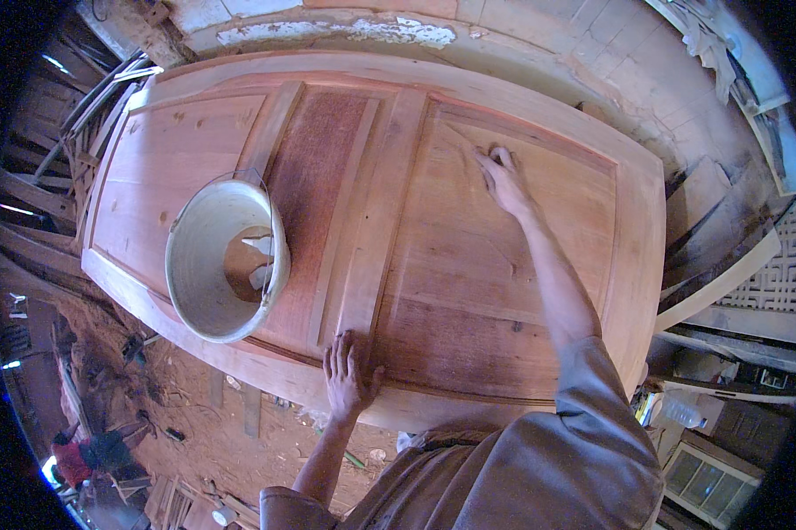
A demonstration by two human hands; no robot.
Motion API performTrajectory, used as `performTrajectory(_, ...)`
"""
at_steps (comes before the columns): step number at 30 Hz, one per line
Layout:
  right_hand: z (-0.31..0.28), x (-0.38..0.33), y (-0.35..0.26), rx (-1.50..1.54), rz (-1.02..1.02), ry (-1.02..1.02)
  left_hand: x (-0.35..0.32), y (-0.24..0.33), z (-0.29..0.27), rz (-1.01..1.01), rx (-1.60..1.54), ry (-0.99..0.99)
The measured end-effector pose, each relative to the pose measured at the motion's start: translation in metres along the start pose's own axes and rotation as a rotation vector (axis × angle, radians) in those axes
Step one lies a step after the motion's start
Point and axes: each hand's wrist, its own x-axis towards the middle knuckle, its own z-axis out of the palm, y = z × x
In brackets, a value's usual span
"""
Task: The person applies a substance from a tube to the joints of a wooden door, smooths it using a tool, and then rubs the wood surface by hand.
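Observation:
A large panelled wooden door (469,256) lies flat in front of me, its raised frame strips running between reddish panels. My right hand (504,181) reaches out over the far part of the right panel. Its fingers are curled together against the wood; whatever they hold, if anything, is hidden. A pale smear of dust marks the panel beside it. My left hand (350,378) rests on the door's near edge with the fingers spread, holding nothing. Left of it, a whitish bucket (190,256) with a wire handle stands on the door, with brown material and white pieces inside.
Beyond the door runs a wall with peeling paint (336,34). Timber pieces (40,185) crowd the left, and curved boards (725,283) stand at the right. Wood scraps litter the dirt floor (204,415). Someone in red (84,455) is at the lower left.

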Motion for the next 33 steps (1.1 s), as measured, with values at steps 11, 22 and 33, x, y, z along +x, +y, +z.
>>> performTrajectory(11, -0.007, 0.038, 0.003, -0.105, 0.259, 0.015, 0.003, 0.0, 0.002, 0.03, 0.026, 0.013)
performTrajectory(22, -0.013, 0.03, 0.011, -0.101, 0.024, -0.159, 0.004, 0.006, -0.004, 0.023, 0.02, -0.007)
performTrajectory(33, -0.026, 0.035, 0.019, 0.005, 0.123, -0.054, 0.002, -0.001, 0.006, 0.021, 0.025, -0.001)
